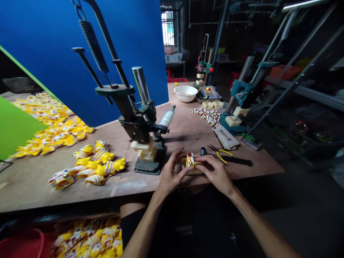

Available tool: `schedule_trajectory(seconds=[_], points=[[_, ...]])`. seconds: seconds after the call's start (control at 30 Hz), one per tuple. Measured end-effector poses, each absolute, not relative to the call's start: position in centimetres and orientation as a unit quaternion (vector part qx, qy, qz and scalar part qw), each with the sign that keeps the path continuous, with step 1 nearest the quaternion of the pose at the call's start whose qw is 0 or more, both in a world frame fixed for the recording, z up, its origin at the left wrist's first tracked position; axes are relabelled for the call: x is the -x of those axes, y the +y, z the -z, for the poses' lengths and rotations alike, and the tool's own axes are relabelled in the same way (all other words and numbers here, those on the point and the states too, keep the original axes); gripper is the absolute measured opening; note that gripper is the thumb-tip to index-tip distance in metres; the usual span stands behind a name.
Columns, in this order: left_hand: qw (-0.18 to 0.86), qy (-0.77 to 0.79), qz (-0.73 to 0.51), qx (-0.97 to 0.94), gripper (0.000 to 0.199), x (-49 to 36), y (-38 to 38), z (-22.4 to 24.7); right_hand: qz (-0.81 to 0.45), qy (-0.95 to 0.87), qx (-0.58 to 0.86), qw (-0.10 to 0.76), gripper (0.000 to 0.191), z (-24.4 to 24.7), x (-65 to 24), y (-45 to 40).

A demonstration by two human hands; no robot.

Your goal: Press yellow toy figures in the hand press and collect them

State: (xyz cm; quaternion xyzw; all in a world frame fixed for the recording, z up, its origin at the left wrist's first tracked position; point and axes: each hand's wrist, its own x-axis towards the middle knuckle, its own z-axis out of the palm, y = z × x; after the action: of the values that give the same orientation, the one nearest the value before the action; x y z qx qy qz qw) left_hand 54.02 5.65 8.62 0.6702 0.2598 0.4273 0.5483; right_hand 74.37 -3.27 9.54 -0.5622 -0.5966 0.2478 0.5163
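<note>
Close to the table's front edge, a small yellow, white and red plastic figure part (190,160) sits between my two hands. My left hand (174,169) grips its left side, thumb at the front. The fingers of my right hand (214,170) pinch it from the right. A pale block lies beneath it, mostly covered by my hands. Just beyond my right hand are a hammer (228,158) with a black head and pliers (220,154) with yellow handles. A green lever press (146,143) with cream blocks stands left of my left hand.
Several yellow and white plastic parts (91,166) lie on the table (129,184) at left, before a larger heap (53,129). Farther back are a white bowl (186,93), small red-and-white pieces (208,115), a phone (224,136) and a second press (236,104). Below stands a red tub (24,243).
</note>
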Motion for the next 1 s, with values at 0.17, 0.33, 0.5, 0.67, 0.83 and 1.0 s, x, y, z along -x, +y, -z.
schedule_trajectory(seconds=[0.17, 0.33, 0.5, 0.67, 0.83, 1.0], points=[[0.504, 0.267, -0.432, -0.698, 0.067, -54.1, 5.6, -7.6, -0.18, -0.68, 0.549, 0.451, 0.025, -11.8, -74.6, -2.6], [0.481, 0.247, -0.464, -0.702, 0.072, -53.9, 4.6, -10.7, -0.178, -0.721, 0.501, 0.445, 0.017, -14.0, -73.8, -2.7], [0.62, 0.245, -0.467, -0.581, 0.062, -53.8, 2.9, -12.6, -0.3, -0.608, 0.528, 0.512, 0.018, -15.1, -73.0, -3.9], [0.75, 0.241, -0.398, -0.471, 0.052, -52.4, 1.8, -11.4, -0.377, -0.58, 0.538, 0.481, 0.031, -15.6, -73.8, -2.8], [0.784, 0.209, -0.354, -0.465, 0.054, -50.6, 0.8, -11.4, -0.388, -0.7, 0.496, 0.336, 0.03, -16.5, -75.0, -2.1], [0.747, 0.27, -0.383, -0.471, 0.048, -51.4, -1.9, -11.8, -0.443, -0.711, 0.458, 0.297, 0.031, -16.5, -73.9, -3.3]])
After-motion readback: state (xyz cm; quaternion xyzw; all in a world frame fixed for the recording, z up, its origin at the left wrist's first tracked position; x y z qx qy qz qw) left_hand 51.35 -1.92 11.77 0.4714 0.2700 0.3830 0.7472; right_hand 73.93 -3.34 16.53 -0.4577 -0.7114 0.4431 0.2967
